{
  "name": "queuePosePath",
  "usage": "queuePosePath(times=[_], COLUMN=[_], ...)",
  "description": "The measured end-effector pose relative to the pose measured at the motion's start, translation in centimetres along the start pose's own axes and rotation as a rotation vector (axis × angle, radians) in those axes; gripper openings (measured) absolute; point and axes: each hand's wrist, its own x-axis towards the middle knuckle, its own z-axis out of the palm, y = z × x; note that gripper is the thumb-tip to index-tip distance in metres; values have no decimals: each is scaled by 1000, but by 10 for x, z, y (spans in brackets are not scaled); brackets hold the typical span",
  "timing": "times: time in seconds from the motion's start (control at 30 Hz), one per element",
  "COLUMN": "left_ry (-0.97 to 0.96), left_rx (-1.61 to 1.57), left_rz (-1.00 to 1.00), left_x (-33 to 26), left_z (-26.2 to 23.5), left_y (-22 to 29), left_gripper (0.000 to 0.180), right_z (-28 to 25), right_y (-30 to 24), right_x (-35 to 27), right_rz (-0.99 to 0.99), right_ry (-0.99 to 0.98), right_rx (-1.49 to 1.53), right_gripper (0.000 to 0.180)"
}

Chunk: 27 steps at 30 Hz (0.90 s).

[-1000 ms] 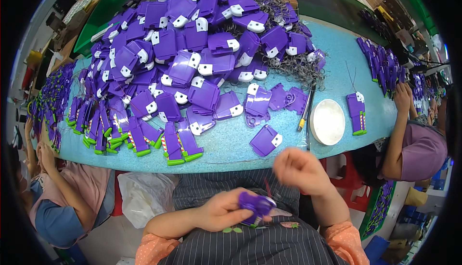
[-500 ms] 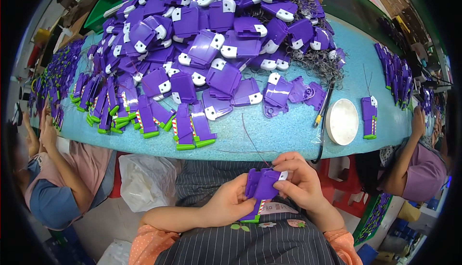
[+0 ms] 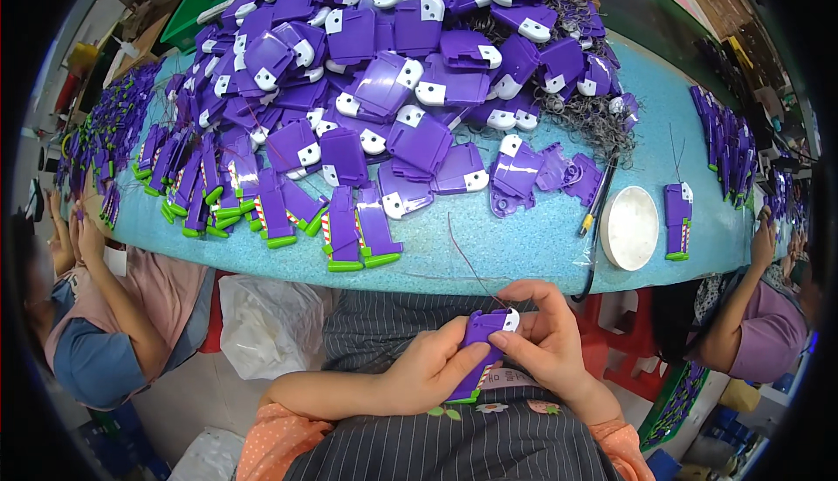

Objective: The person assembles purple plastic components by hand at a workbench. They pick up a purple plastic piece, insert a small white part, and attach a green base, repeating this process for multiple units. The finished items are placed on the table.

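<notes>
Two hands hold one purple plastic toy piece with a white tab and green end low over the lap, below the desk edge; left hand grips its lower body, right hand pinches the white-tab end; thin dark string rises from it toward the teal desk; heap of purple plastic pieces covers the desk; round white lid lies right of the heap, a yellow-tipped dark tool just beside it.

Single head-mounted fisheye view, looking steeply down from close above the lap, facing the blue table ahead.
</notes>
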Motion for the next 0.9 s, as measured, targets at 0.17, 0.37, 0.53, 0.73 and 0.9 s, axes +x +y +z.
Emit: queuePosePath(times=[0.17,0.37,0.53,0.73,0.9], left_ry=[66,58,0,-86,210], left_rx=[162,220,191,259,-91], left_rz=[197,246,240,282,359], left_x=[-2,-7,-2,14,14], left_z=[-1,-4,-10,-21,-24], left_y=[3,3,-2,18,23], left_gripper=[26,24,25,20,17], right_z=[-2,-1,6,-13,-10], right_y=[9,18,13,-7,-2], right_x=[3,1,-4,5,-7], right_rz=[93,131,-345,-378,-139], right_ry=[3,-130,-44,-90,-50], right_rx=[305,502,-205,-485,-481], right_gripper=[35,15,18,23,23])
